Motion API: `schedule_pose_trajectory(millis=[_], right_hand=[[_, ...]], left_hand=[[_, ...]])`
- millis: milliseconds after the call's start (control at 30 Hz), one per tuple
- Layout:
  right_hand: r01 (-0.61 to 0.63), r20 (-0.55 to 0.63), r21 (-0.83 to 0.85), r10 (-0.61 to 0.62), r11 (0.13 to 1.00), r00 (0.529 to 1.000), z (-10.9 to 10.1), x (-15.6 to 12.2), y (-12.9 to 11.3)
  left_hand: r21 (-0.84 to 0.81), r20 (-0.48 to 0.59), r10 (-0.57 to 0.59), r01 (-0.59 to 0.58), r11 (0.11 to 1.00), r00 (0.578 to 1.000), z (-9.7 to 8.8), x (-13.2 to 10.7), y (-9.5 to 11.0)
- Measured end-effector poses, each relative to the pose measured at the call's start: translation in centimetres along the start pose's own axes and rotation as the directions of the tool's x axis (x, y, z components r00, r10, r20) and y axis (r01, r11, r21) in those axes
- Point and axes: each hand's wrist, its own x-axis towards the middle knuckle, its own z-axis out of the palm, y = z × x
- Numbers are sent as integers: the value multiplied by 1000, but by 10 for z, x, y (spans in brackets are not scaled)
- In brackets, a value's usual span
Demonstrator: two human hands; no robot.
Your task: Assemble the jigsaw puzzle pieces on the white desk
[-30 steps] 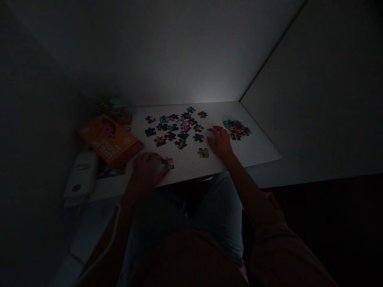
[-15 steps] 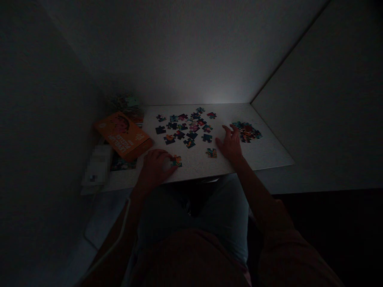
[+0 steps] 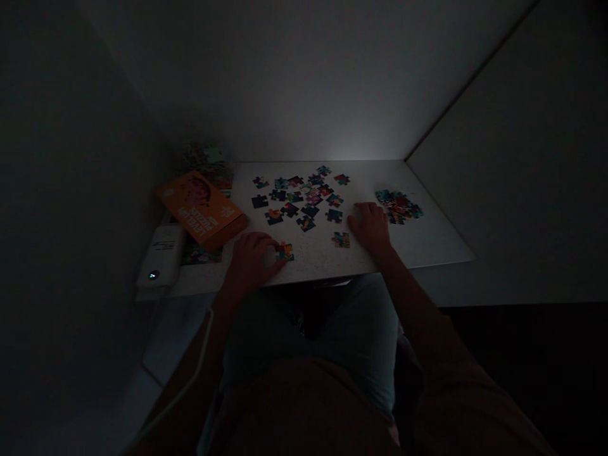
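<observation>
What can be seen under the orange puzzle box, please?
A flat, multicoloured printed item sticks out past the near side of the orange puzzle box. The part beneath the box is covered, so I cannot tell what else lies there.

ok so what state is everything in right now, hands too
left hand: thumb and forefinger around one puzzle piece, firmness of grip unclear
right hand: loosely open, palm down, no piece visible in it
middle pieces: loose, scattered, some touching
right-hand pile: pieces heaped together, whether any are joined unclear
orange box: looks shut, lying askew
white device: small display lit
</observation>
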Motion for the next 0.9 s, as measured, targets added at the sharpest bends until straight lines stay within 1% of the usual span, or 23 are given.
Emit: schedule_pose_trajectory(millis=[133,400,733,900], right_hand=[[4,8,-12,-3,1000,1000,0,1,1],[19,-3,0,-19,1000,1000,0,0,2],[13,29,-49,-12,999,1000,-2,0,0],[25,4,-43,-25,999,1000,1,-1,4]], left_hand=[[-4,4,12,-12,1000,1000,0,0,-1],[0,33,-5,5,1000,999,0,0,-1],[-1,21,12,-12,1000,1000,1,0,-2],[7,14,-1,1,1000,1000,1,-1,0]])
